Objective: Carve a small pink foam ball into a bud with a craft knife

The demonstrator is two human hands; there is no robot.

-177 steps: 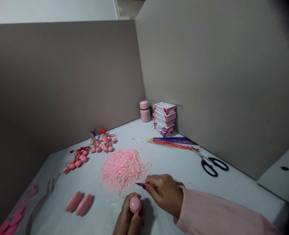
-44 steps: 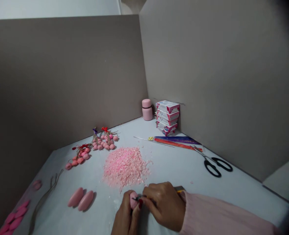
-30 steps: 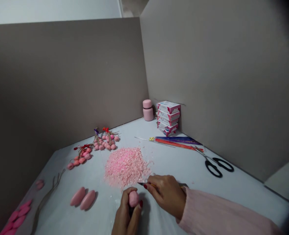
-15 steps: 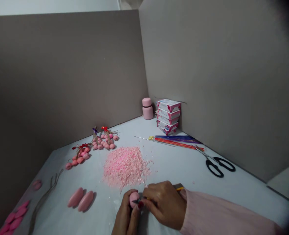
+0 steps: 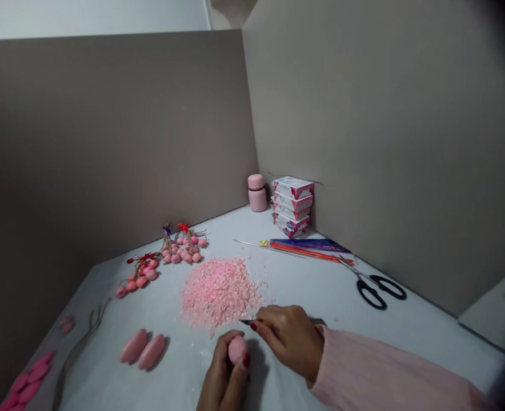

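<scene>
The left hand [image 5: 223, 374] is wrapped around a small pink ball [image 5: 237, 349], with the fingers on one side and the thumb on the other. The ball is held near the front of the white worktop [image 5: 295, 279], just below a big heap of pink bits [image 5: 220, 291]. The right hand [image 5: 289, 339] is closed around a little knife [image 5: 246, 322], and its dark tip points left, near the edge of the heap and not touching the ball. The two hands are close but apart. To the left lie two long pink ovals [image 5: 133, 345], side by side. Past them are brown strings [image 5: 79, 351] and some bright pink pieces [image 5: 29, 391]. Bunches of pink beads [image 5: 141, 281] lie farther back. At the back, a pink jar [image 5: 257, 200] stands beside a stack of boxes [image 5: 292, 206]. Scissors with black handles [image 5: 370, 288] lie on the right, their tips by some orange sticks [image 5: 306, 251].
</scene>
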